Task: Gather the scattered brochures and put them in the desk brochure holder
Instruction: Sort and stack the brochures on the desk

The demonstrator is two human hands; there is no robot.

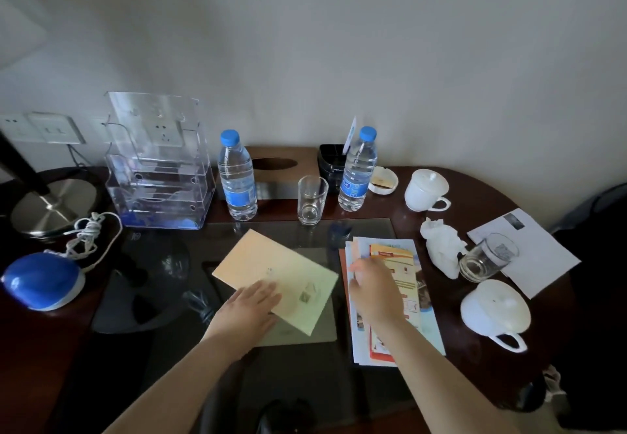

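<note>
Lying flat under the left hand (251, 308), the cream brochure (271, 270) sat tilted on the glass desk pad (368, 230), the hand's straight fingers pressing on its near edge. Just right of it, the right hand (375, 292) was over a fanned stack of orange-and-blue brochures (403, 264). Blur hid whether its fingers pinched a sheet or merely touched the top one, so I cannot tell. The two hands were apart, each on its own paper.

Beyond the left hand and further left stood the clear acrylic brochure holder (159, 175), its tiers apparently without brochures. The gathering step seemed to be in hand, with nothing yet filed. The next move likely called for sliding the cream brochure onto the stack, squaring the edges, and lifting the lot toward the holder. That path ran close to the water bottle (237, 179) and drinking glass (312, 201) beyond the hands, which should not be knocked.
</note>
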